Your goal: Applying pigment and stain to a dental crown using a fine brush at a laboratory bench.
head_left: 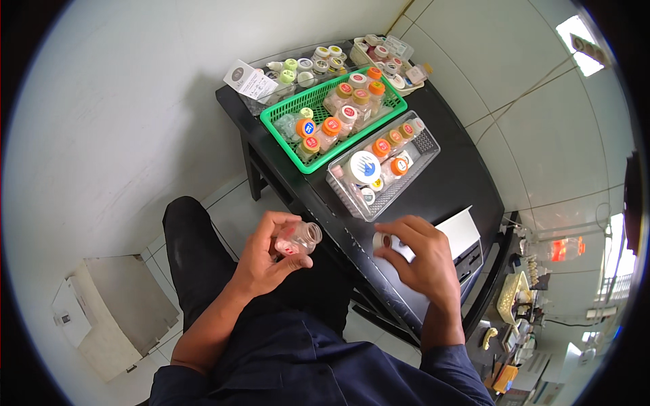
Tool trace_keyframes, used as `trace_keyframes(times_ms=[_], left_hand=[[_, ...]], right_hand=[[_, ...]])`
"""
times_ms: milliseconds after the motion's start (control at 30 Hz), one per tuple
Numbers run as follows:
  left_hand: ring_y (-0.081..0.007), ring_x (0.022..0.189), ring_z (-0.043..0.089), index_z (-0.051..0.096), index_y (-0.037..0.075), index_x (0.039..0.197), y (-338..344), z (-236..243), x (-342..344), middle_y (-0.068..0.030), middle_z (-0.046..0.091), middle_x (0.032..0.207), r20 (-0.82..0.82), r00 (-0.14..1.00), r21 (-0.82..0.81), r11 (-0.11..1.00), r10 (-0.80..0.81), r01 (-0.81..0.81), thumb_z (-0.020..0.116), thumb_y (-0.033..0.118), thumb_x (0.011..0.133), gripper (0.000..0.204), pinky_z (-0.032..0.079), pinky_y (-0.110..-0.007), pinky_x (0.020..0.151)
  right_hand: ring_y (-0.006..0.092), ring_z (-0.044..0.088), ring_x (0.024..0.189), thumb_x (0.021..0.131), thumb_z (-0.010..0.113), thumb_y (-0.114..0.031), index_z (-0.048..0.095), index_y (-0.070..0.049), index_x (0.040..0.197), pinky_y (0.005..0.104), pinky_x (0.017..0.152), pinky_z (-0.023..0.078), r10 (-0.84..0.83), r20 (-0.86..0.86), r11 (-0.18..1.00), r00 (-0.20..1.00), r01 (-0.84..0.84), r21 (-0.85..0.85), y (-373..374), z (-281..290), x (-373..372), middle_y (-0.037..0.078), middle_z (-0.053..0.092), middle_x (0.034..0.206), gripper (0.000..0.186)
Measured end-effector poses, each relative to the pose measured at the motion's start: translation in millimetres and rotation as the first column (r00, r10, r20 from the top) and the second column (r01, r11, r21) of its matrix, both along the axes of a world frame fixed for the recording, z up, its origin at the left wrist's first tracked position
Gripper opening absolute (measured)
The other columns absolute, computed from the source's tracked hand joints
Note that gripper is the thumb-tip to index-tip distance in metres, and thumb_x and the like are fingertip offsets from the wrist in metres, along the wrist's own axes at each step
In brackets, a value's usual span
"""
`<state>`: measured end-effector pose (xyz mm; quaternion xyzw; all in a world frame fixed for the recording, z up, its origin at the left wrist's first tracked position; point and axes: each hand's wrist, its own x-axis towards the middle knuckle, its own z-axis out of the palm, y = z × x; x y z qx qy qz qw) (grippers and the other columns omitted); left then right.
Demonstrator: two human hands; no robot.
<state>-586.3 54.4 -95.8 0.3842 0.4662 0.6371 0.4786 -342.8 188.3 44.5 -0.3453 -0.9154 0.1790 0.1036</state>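
Note:
My left hand (259, 265) is wrapped round a small clear jar (303, 237), tilted with its uncapped mouth to the right. Pinkish-red pieces lie inside the jar. Over the table's front edge, my right hand (425, 257) pinches a small whitish cap (380, 242) whose underside looks dark. Jar and cap are apart. Beyond my hands, a clear plastic basket (359, 206) holds several bottles with orange lids and a tub (363, 167) with a white lid. Behind that basket stands a green basket (301, 162) with several jars under orange, red and white lids.
The black table (453, 159) carries a white box (252, 80), several small lidded jars and a cream basket (362, 59) at the back. A pale flat object (459, 231) lies right of my right hand. At far right, a cluttered counter bears a yellow basket (511, 296).

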Motion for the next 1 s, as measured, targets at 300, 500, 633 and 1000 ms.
trace_keyframes(times_ms=[300, 500, 633, 1000], left_hand=[[-0.0136, 0.111, 0.069, 0.059, 0.004, 0.146, -1.5, 4.6, 10.6, -0.0074, 0.073, 0.118, 0.027, 0.966, 0.109, 0.962, -0.256, 0.251, 0.094, 0.029, 0.090, 0.071, 0.055, -0.032, 0.097], [-0.0130, 0.100, 0.070, 0.062, 0.004, 0.143, -3.9, 8.6, 7.7, -0.0055, 0.074, 0.112, -0.025, 0.966, 0.098, 0.961, -0.256, 0.257, 0.093, 0.032, 0.090, 0.068, 0.057, -0.031, 0.091], [-0.0135, 0.094, 0.071, 0.063, 0.002, 0.142, -3.4, 14.1, 0.0, -0.0049, 0.074, 0.111, 0.173, 0.907, 0.025, 0.922, -0.384, 0.386, 0.091, 0.035, 0.092, 0.066, 0.058, -0.030, 0.086], [-0.0127, 0.101, 0.073, 0.060, 0.000, 0.141, -8.0, 20.3, 25.0, -0.0069, 0.076, 0.116, -0.119, 0.986, 0.177, 0.974, -0.119, 0.139, 0.098, 0.042, 0.079, 0.084, 0.059, -0.030, 0.092]], right_hand=[[0.0314, 0.077, 0.108, 0.077, 0.091, 0.000, 0.080, -0.008, 0.122, 0.0397, 0.087, 0.064, 0.200, -0.313, 0.937, 0.928, -0.275, -0.218, -23.0, 6.5, -31.4, 0.011, 0.075, 0.122, 0.046], [0.0312, 0.077, 0.109, 0.077, 0.088, 0.005, 0.082, -0.007, 0.117, 0.0407, 0.087, 0.064, 0.216, -0.327, 0.929, 0.920, -0.297, -0.222, -23.9, -0.3, -31.1, 0.011, 0.076, 0.123, 0.042], [0.0290, 0.077, 0.107, 0.074, 0.084, 0.010, 0.083, -0.009, 0.116, 0.0392, 0.085, 0.063, 0.308, -0.345, 0.924, 0.886, -0.365, -0.112, -19.3, -1.1, -27.8, 0.010, 0.077, 0.122, 0.046], [0.0345, 0.074, 0.097, 0.085, 0.091, -0.023, 0.073, -0.006, 0.130, 0.0433, 0.083, 0.060, 0.246, -0.319, 0.935, 0.915, -0.311, -0.171, -23.9, -2.9, -23.6, 0.014, 0.073, 0.110, 0.052]])
